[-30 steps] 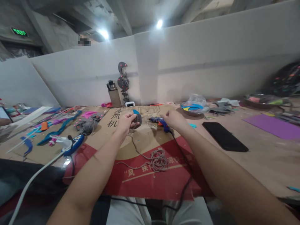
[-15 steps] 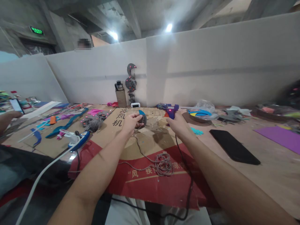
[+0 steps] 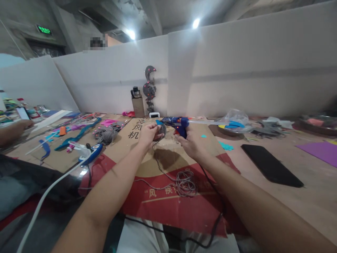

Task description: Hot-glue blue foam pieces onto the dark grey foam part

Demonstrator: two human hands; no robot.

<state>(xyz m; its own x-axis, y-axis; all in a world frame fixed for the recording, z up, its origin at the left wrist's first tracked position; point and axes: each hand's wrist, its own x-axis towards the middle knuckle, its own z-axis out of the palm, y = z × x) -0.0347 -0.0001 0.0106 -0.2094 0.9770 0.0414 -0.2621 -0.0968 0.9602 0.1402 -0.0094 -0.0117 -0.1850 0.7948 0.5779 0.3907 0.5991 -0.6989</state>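
Observation:
My left hand (image 3: pixel 151 135) pinches a small piece wound with grey yarn (image 3: pixel 162 130), a bit of blue showing at its top edge. A strand hangs from it down to a loose coil of grey yarn (image 3: pixel 186 183) on the cardboard (image 3: pixel 126 153). My right hand (image 3: pixel 190 142) is wrapped round the handle of a blue hot glue gun (image 3: pixel 181 125); a clear glue stick juts from its rear. The gun's front end is close to the yarn-wound piece; whether they touch I cannot tell.
A black phone (image 3: pixel 271 165) lies at right, near a purple sheet (image 3: pixel 318 153). On the left are a blue power strip (image 3: pixel 92 154), a white cable (image 3: pixel 50 189) and grey yarn (image 3: pixel 106 133). A bottle (image 3: pixel 138 103) stands behind. Another person's hand (image 3: pixel 22 125) is far left.
My right hand has lifted the glue gun and brought it left, its front end now beside the yarn-wound piece. My left hand has stayed nearly in place. The view has shifted slightly.

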